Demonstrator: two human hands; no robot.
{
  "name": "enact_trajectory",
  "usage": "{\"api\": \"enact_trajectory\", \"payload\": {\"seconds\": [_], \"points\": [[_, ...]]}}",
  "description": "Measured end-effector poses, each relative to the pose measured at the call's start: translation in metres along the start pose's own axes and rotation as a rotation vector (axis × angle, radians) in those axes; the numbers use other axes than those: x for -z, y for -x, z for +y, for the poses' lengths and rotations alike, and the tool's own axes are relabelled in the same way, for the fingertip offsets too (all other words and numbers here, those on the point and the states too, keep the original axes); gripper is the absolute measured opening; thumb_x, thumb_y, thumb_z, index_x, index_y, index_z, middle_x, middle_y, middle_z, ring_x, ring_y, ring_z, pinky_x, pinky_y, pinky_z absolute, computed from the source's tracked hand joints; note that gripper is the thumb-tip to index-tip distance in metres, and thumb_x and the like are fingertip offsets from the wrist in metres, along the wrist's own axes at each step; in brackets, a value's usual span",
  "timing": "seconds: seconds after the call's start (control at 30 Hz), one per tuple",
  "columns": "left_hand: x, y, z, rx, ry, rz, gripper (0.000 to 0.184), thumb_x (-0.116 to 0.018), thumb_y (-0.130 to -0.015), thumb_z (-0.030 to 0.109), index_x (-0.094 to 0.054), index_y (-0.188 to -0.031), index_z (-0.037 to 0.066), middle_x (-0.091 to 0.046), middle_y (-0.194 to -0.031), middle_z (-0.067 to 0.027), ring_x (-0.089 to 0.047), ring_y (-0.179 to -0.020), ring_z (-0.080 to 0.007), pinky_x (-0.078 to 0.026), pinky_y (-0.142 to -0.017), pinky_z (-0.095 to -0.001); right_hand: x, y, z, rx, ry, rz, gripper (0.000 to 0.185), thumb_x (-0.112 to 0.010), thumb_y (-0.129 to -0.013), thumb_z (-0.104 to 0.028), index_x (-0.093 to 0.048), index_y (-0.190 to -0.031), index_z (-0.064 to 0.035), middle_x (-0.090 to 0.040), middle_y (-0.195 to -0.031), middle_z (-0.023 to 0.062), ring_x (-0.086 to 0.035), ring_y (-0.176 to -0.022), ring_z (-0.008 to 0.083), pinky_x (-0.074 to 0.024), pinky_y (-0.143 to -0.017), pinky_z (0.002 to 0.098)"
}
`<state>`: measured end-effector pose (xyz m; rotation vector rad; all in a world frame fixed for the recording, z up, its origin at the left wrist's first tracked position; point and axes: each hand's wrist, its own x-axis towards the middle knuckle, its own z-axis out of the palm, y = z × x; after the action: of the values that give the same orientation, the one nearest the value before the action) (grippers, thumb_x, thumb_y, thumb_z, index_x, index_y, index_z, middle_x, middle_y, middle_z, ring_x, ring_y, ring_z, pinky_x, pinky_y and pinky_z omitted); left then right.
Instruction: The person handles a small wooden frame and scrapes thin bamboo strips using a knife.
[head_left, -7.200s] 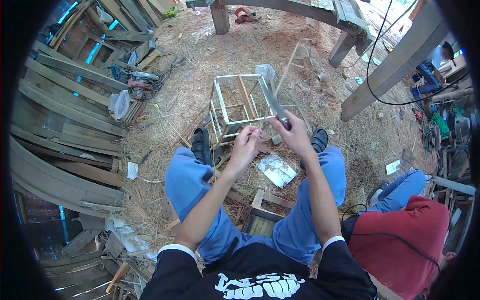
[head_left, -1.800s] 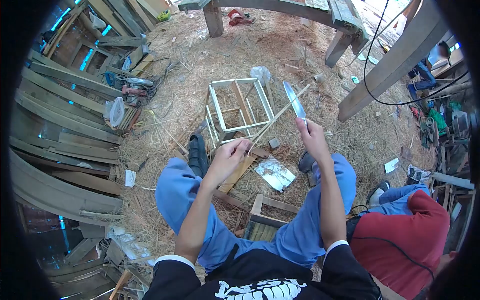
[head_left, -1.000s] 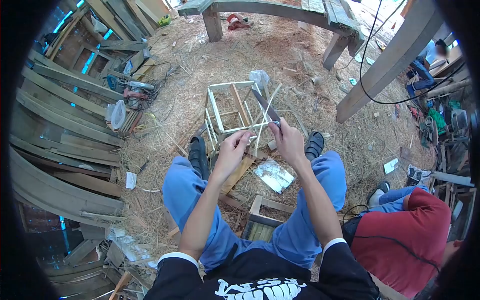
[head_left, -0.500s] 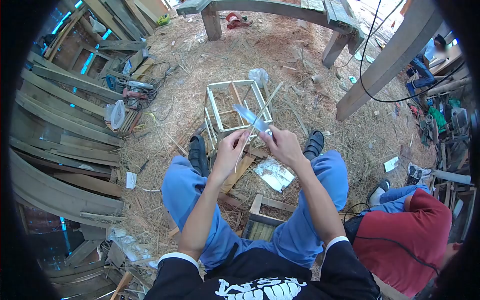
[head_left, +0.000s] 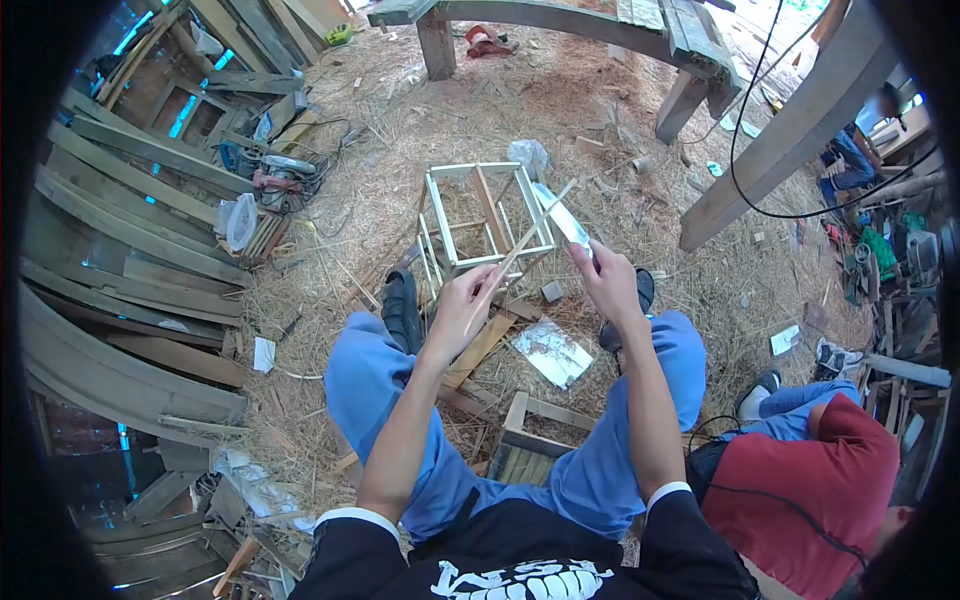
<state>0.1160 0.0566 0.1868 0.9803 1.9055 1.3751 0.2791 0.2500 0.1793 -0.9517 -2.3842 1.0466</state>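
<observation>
My left hand point(head_left: 464, 308) is closed around a thin wooden strip point(head_left: 532, 230) that slants up and to the right. In my right hand point(head_left: 607, 283) is a knife point(head_left: 564, 217), gripped by its handle. Its broad, shiny blade points up and to the left, close to the strip's far end; whether they touch I cannot tell. Beyond both hands a small wooden frame point(head_left: 432, 215) with slim bars stands on the floor, partly covered by the strip.
Shavings cover the floor. A white sheet point(head_left: 553, 353) lies between my feet. Boards point(head_left: 120, 300) lean at left near a circular saw point(head_left: 285, 172). A wooden post point(head_left: 770, 140) rises at right, a bench point(head_left: 540, 14) stands ahead, and a person in red point(head_left: 800, 490) sits close right.
My right hand has moved right with the knife, away from my left hand. The blade has slid toward the strip's far end. My left hand still holds the strip.
</observation>
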Motion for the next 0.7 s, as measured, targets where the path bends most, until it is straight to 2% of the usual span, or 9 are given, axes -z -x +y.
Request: {"api": "enact_trajectory", "payload": {"seconds": [0.07,0.1,0.2,0.23,0.33,0.53,0.63,0.7], "points": [[0.002,0.001,0.009,0.015,0.048,-0.032,0.030,-0.058,-0.104,0.026,-0.066,-0.111,-0.002,-0.065,-0.094,-0.0014,-0.056,-0.087,-0.0069,-0.046,-0.075,-0.0239,-0.009,-0.002,0.013,-0.005,-0.269,-0.081,0.051,-0.053,-0.103,-0.048,-0.061,-0.085,-0.0009,-0.060,-0.065,0.0105,-0.061,-0.056,0.0221,-0.0450,-0.055,0.0392],[0.002,0.002,0.014,0.023,0.072,-0.046,0.030,-0.058,-0.104,0.026,-0.066,-0.111,-0.002,-0.065,-0.095,-0.0015,-0.056,-0.087,-0.0070,-0.046,-0.076,-0.0238,-0.010,0.000,0.010,-0.106,-0.541,-0.242,0.047,-0.050,-0.105,-0.047,-0.056,-0.087,-0.0041,-0.052,-0.066,0.0015,-0.051,-0.053,0.0105,-0.0387,-0.048,0.0298],[0.003,0.002,0.012,0.006,0.038,-0.055,0.030,-0.057,-0.104,0.026,-0.066,-0.112,-0.001,-0.066,-0.096,-0.0016,-0.055,-0.087,-0.0068,-0.045,-0.074,-0.0239,0.003,0.008,-0.015,-0.204,-0.872,-0.508,0.041,-0.048,-0.106,-0.046,-0.051,-0.091,-0.0079,-0.048,-0.067,-0.0020,-0.045,-0.051,0.0071,-0.0320,-0.043,0.0245],[0.004,0.002,0.014,0.013,0.057,-0.058,0.030,-0.057,-0.105,0.026,-0.066,-0.112,-0.001,-0.066,-0.096,-0.0017,-0.055,-0.087,-0.0067,-0.045,-0.074,-0.0238,0.004,0.008,-0.016,-0.247,-0.956,-0.529,0.037,-0.047,-0.107,-0.044,-0.048,-0.093,-0.0097,-0.048,-0.068,-0.0017,-0.043,-0.050,0.0072,-0.0290,-0.042,0.0233],[0.003,0.004,0.018,0.016,0.097,-0.067,0.031,-0.056,-0.105,0.026,-0.066,-0.113,-0.002,-0.066,-0.096,-0.0018,-0.056,-0.088,-0.0063,-0.045,-0.074,-0.0238,0.002,0.005,-0.007,-0.259,-0.932,-0.472,0.040,-0.047,-0.107,-0.046,-0.051,-0.093,-0.0084,-0.051,-0.070,-0.0016,-0.044,-0.049,0.0076,-0.0317,-0.043,0.0258],[-0.001,0.003,0.016,0.040,0.042,-0.012,0.033,-0.056,-0.105,0.026,-0.066,-0.115,-0.003,-0.067,-0.096,-0.0018,-0.058,-0.089,-0.0062,-0.047,-0.076,-0.0235,-0.006,0.014,-0.022,0.070,-0.104,0.076,0.037,-0.054,-0.104,-0.039,-0.061,-0.110,-0.0035,-0.058,-0.062,0.0124,-0.055,-0.051,0.0277,-0.0426,-0.053,0.0408],[-0.006,0.000,0.009,-0.006,0.094,-0.003,0.034,-0.055,-0.105,0.028,-0.066,-0.116,-0.002,-0.068,-0.097,-0.0023,-0.059,-0.090,-0.0066,-0.047,-0.077,-0.0233,-0.004,0.008,-0.015,0.098,0.047,0.121,0.036,-0.057,-0.102,-0.037,-0.061,-0.117,-0.0055,-0.057,-0.062,0.0184,-0.060,-0.058,0.0358,-0.0434,-0.056,0.0445],[-0.006,-0.001,0.011,-0.011,0.100,0.007,0.034,-0.054,-0.105,0.028,-0.066,-0.117,-0.002,-0.069,-0.097,-0.0027,-0.060,-0.091,-0.0070,-0.047,-0.077,-0.0229,-0.003,0.009,-0.015,0.074,-0.041,0.024,0.037,-0.057,-0.101,-0.039,-0.061,-0.114,-0.0040,-0.059,-0.064,0.0191,-0.063,-0.061,0.0367,-0.0442,-0.057,0.0450]]}}
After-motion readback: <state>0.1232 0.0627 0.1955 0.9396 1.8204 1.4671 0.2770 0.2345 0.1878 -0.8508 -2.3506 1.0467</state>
